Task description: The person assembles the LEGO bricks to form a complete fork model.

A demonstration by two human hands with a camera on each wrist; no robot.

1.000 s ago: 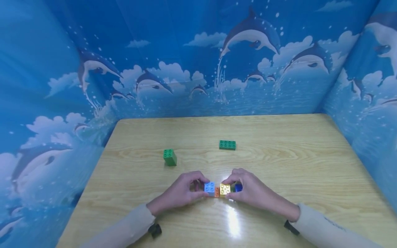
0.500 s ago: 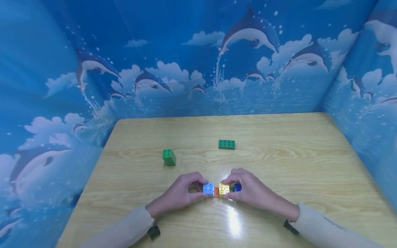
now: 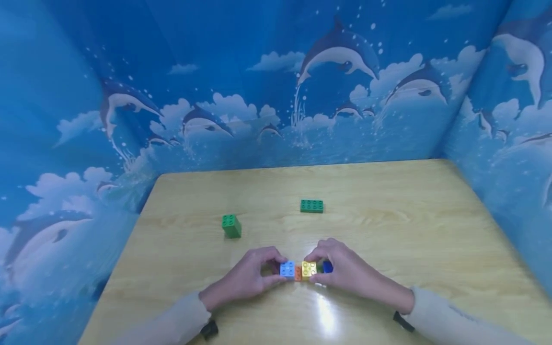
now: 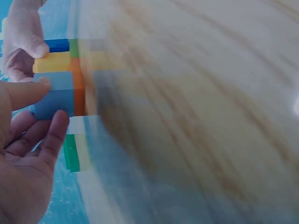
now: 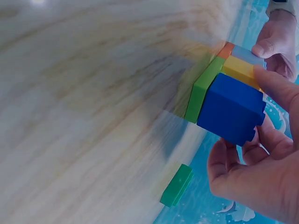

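Note:
In the head view my left hand (image 3: 254,273) pinches a light blue brick (image 3: 287,269) between thumb and fingers. My right hand (image 3: 345,268) pinches a yellow brick (image 3: 308,270) just to its right. Beneath them runs a low base: an orange brick (image 3: 298,273) under the light blue one, seen side-on in the left wrist view, and a lime green brick (image 5: 203,88) continuing to the right. A dark blue brick (image 5: 229,105) sits on the lime green one beside the yellow, partly covered by my right hand in the head view. Studs of the yellow and light blue bricks face up.
On the wooden table (image 3: 388,206), an upright green block (image 3: 231,226) stands back left of the hands. A flat green brick (image 3: 312,206) lies farther back, near the middle. Blue dolphin-print curtains (image 3: 241,96) border the table's back and sides.
The head view has shifted slightly, so everything sits a little lower and farther left in it. Both hands keep their grips, and the bricks hold the same arrangement.

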